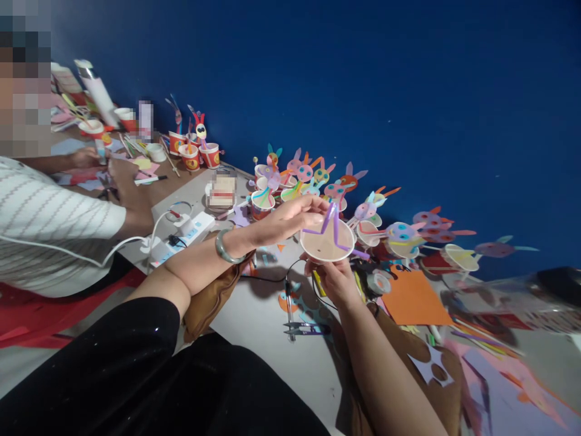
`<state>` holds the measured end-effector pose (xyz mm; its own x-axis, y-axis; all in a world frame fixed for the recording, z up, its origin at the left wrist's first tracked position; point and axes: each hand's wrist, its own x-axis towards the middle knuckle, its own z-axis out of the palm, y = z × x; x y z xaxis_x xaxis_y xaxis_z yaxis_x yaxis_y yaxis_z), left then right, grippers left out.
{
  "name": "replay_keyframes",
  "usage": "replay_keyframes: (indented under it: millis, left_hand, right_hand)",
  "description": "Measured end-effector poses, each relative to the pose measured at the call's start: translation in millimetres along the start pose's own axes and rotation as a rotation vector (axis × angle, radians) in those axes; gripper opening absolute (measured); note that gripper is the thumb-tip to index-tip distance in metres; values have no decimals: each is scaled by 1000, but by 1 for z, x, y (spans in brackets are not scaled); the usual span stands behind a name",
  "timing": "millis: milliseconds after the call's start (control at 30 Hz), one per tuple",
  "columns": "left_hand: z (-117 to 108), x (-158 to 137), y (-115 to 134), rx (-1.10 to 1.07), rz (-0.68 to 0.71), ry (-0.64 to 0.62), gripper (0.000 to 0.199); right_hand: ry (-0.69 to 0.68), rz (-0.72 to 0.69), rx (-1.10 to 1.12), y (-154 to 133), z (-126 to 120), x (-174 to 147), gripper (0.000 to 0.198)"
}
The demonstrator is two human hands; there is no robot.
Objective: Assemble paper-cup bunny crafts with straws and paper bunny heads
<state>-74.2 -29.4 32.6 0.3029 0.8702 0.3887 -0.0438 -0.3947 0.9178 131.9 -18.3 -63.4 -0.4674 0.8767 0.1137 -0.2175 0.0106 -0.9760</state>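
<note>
My right hand (338,278) grips a paper cup (324,253) from below, its pale flat base facing up. Two bent purple straws (336,227) stand on that base, meeting at a peak with their lower ends angled outward. My left hand (297,217), a bangle on its wrist, reaches over the cup's left side. Its fingers are stretched out, with their tips beside the straws' peak; whether they touch it, I cannot tell. Beneath the cup lie thread snips (306,329) and a pen (289,303) on the table.
Several cups with paper rabbit heads (399,231) line the blue wall. A power strip (184,239) and a brown pouch (211,297) lie by my left arm. Orange paper (415,297) and a large bottle (512,303) are at right. A co-worker's arm (131,200) is at left.
</note>
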Motion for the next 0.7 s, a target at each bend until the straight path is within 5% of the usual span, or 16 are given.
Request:
replay_keyframes:
  millis: [200,467,700]
  left_hand:
    - [0,-3,5,65,-69,-58,34]
    - [-4,3,-4,48,-46,28,23]
    - [-5,2,1,99,-43,66,36]
  right_hand:
    - [-29,23,-47,5,0,0,43]
    - [-39,131,12,-5,5,-2,42]
    - [-53,147,42,-6,7,-3,43]
